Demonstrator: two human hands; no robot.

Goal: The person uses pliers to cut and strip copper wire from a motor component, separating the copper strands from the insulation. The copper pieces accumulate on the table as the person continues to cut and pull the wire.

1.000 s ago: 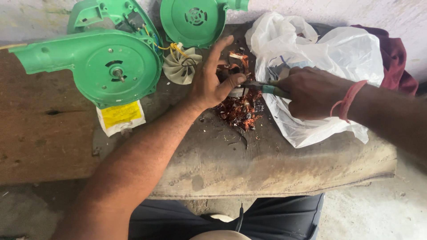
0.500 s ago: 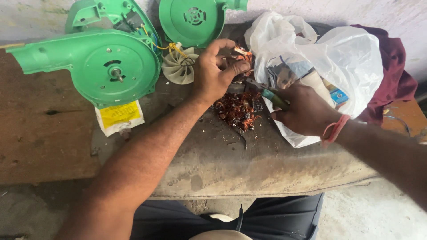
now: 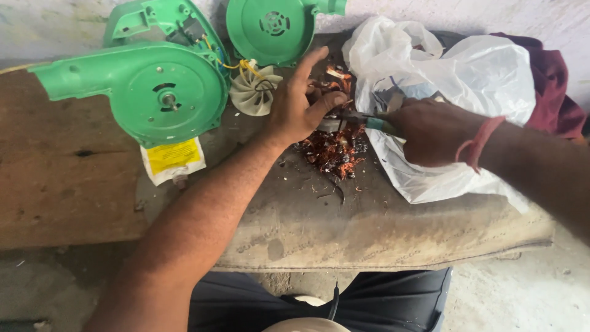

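Seen from above, a person's two bare hands meet over a pile of burnt copper winding (image 3: 332, 154) on a worn table (image 3: 381, 233). Farthest left of the grip lies a green blower housing (image 3: 147, 92) with its shaft end facing up, a yellow-labelled tag (image 3: 174, 158) just beneath it and a second green cover (image 3: 270, 27) propped behind. A pale fan impeller (image 3: 255, 92), with yellow wires across it, sits just left of the left hand (image 3: 295, 110).

That hand is partly spread, fingers lifted toward the wall, while its thumb (image 3: 329, 101) presses down on a small metal part at the top edge of the winding; the part itself is mostly hidden, so whether it is pinched or merely steadied cannot be told. Immediately right of the thumb, the tip of a pair of pliers (image 3: 356, 118) reaches it. The tool's long axis runs nearly level, right to left, its green-sleeved handles disappearing into the right hand (image 3: 430, 132), which is clenched around them, a reddish thread band (image 3: 482, 138) at the wrist.

The copper heap lies directly below both grips, nearer the left thumb than the right fist. Behind and under the right hand spreads a white plastic bag (image 3: 473, 74), with a maroon cloth (image 3: 553, 98) beyond it at the table's far right.
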